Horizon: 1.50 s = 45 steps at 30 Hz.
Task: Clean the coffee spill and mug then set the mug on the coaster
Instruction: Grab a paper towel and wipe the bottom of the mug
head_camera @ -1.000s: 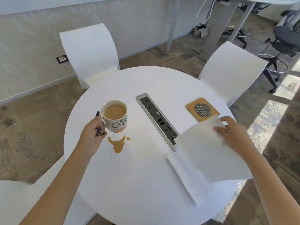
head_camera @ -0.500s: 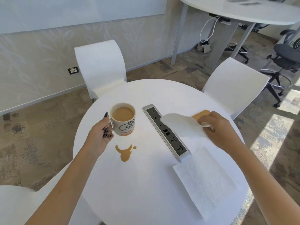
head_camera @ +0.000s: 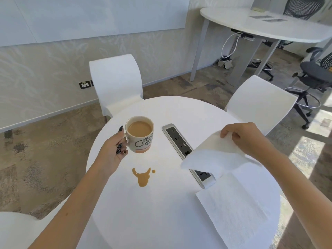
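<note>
A white mug [head_camera: 140, 134] full of milky coffee hangs just above the round white table [head_camera: 161, 212], held by its handle in my left hand [head_camera: 115, 150]. A brown coffee spill [head_camera: 142, 177] lies on the table in front of the mug. My right hand [head_camera: 242, 137] pinches a white paper towel [head_camera: 213, 155] and holds it in the air over the power strip. A second paper towel [head_camera: 239, 211] lies flat at the table's right front. The coaster is hidden behind my right hand and the lifted towel.
A silver power strip [head_camera: 179, 142] is set into the table's middle. Two white chairs [head_camera: 116, 83] [head_camera: 258, 103] stand at the far side, a third at the lower left. Another table and black office chairs stand at the back right.
My right hand has lifted the paper towel up and to the left, off the lower sheet. The mug stays in my left hand. The view has tilted up.
</note>
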{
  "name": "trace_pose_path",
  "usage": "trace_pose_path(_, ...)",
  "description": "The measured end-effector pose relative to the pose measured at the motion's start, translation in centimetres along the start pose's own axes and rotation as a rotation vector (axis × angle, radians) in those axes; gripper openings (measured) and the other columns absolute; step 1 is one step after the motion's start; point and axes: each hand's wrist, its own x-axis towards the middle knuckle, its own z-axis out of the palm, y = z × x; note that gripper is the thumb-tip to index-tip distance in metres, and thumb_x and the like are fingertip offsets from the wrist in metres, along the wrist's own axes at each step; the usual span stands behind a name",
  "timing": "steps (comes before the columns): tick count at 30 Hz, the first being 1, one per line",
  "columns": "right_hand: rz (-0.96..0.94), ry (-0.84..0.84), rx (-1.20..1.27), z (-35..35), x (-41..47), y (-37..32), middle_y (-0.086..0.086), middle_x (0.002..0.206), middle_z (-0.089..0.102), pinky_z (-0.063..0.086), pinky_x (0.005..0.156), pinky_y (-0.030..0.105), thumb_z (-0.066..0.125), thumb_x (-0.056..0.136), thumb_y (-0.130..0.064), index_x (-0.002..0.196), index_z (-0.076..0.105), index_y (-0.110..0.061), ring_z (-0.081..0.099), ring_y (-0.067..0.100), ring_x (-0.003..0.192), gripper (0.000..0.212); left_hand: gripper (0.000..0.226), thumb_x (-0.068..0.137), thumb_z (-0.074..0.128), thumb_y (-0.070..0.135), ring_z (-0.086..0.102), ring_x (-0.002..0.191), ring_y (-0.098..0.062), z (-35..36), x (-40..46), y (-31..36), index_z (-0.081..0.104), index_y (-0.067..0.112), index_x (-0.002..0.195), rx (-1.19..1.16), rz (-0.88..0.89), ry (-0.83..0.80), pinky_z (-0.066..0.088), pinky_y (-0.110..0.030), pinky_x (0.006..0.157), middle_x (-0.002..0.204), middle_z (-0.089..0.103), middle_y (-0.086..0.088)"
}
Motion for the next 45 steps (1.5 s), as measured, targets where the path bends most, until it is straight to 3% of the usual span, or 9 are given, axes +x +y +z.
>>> trace_pose_path(3, 0.014, -0.107, 0.011, -0.5, 0.7, -0.1, -0.018, 0.066, 0.051, 0.034, 0.051, 0.011, 0.042, 0.081, 0.008, 0.074, 0.068, -0.024, 0.044, 0.005, 0.057, 0.042, 0.031, 0.097, 0.051, 0.027, 0.030, 0.044, -0.007, 0.0, 0.1, 0.5, 0.050, 0.024, 0.067, -0.001, 0.004, -0.016, 0.034, -0.018, 0.044, 0.048, 0.036, 0.010)
trace_pose_path(8, -0.011, -0.181, 0.124, 0.1, 1.2, -1.2, -0.015, 0.082, 0.061, 0.040, 0.065, 0.018, 0.069, 0.079, -0.032, 0.071, 0.060, -0.032, 0.055, 0.003, 0.079, 0.012, 0.032, 0.097, 0.051, 0.027, 0.028, 0.045, -0.008, -0.4, 0.6, 1.5, 0.046, 0.022, 0.067, 0.032, 0.000, -0.046, 0.034, -0.018, 0.044, 0.050, 0.034, 0.009)
trace_pose_path(13, 0.039, -0.051, 0.176, 3.1, 1.9, -3.0, -0.012, 0.088, 0.056, 0.045, 0.059, 0.026, 0.066, 0.071, -0.007, 0.091, 0.044, -0.032, 0.053, 0.017, 0.075, 0.038, 0.028, 0.096, 0.053, 0.028, 0.025, 0.049, -0.009, -0.9, 1.2, 2.6, 0.044, 0.022, 0.070, 0.025, -0.015, -0.084, 0.033, -0.019, 0.045, 0.053, 0.033, 0.008)
trace_pose_path(17, 0.204, 0.012, 0.357, 5.5, 2.7, -4.6, -0.010, 0.070, 0.058, 0.035, 0.046, 0.018, 0.065, 0.073, -0.012, 0.080, 0.056, -0.026, 0.052, 0.010, 0.063, 0.018, 0.038, 0.093, 0.058, 0.031, 0.025, 0.048, -0.010, -1.0, 1.5, 3.9, 0.046, 0.023, 0.058, 0.026, -0.020, -0.100, 0.034, -0.019, 0.045, 0.052, 0.034, 0.008)
trace_pose_path(20, 0.338, -0.065, 0.585, 7.4, 3.4, -5.8, -0.001, 0.072, 0.065, 0.043, 0.056, 0.027, 0.064, 0.078, -0.019, 0.075, 0.067, -0.019, 0.059, 0.017, 0.065, 0.004, 0.037, 0.092, 0.060, 0.031, 0.021, 0.051, -0.010, -1.0, 1.7, 4.9, 0.045, 0.024, 0.059, 0.020, -0.016, -0.115, 0.031, -0.019, 0.047, 0.052, 0.034, 0.010)
trace_pose_path(26, 0.468, -0.138, 0.862, 11.8, 4.5, -9.0, 0.014, 0.072, 0.056, 0.043, 0.063, 0.032, 0.054, 0.081, -0.006, 0.084, 0.062, 0.011, 0.055, 0.023, 0.067, 0.019, 0.034, 0.092, 0.060, 0.031, 0.023, 0.047, -0.008, -0.5, 1.5, 6.4, 0.042, 0.023, 0.064, -0.004, -0.035, -0.163, 0.030, -0.017, 0.044, 0.053, 0.032, 0.010)
trace_pose_path(33, 0.564, -0.274, 1.281, 15.6, 5.7, -13.2, 0.016, 0.087, 0.066, 0.050, 0.076, 0.037, 0.049, 0.088, 0.005, 0.105, 0.065, 0.004, 0.062, 0.027, 0.081, 0.023, 0.045, 0.092, 0.060, 0.028, 0.023, 0.043, -0.008, 1.1, 1.1, 7.4, 0.049, 0.025, 0.048, -0.040, -0.066, -0.178, 0.028, -0.017, 0.043, 0.052, 0.031, 0.009)
trace_pose_path(41, 0.594, -0.537, 1.687, 18.0, 5.5, -15.7, 0.006, 0.075, 0.071, 0.049, 0.050, 0.023, 0.038, 0.096, -0.003, 0.109, 0.059, -0.004, 0.066, 0.018, 0.063, 0.025, 0.045, 0.092, 0.060, 0.029, 0.022, 0.044, -0.008, 2.6, 1.3, 6.9, 0.050, 0.026, 0.049, -0.045, -0.068, -0.180, 0.028, -0.018, 0.044, 0.053, 0.032, 0.009)
trace_pose_path(45, 0.566, -0.554, 1.854, 17.9, 5.3, -16.3, 0.012, 0.104, 0.066, 0.050, 0.085, 0.035, 0.035, 0.095, 0.002, 0.126, 0.049, 0.002, 0.064, 0.025, 0.100, 0.034, 0.040, 0.092, 0.059, 0.029, 0.022, 0.044, -0.008, 2.9, 1.5, 6.3, 0.048, 0.025, 0.054, -0.053, -0.080, -0.165, 0.026, -0.018, 0.046, 0.054, 0.031, 0.008)
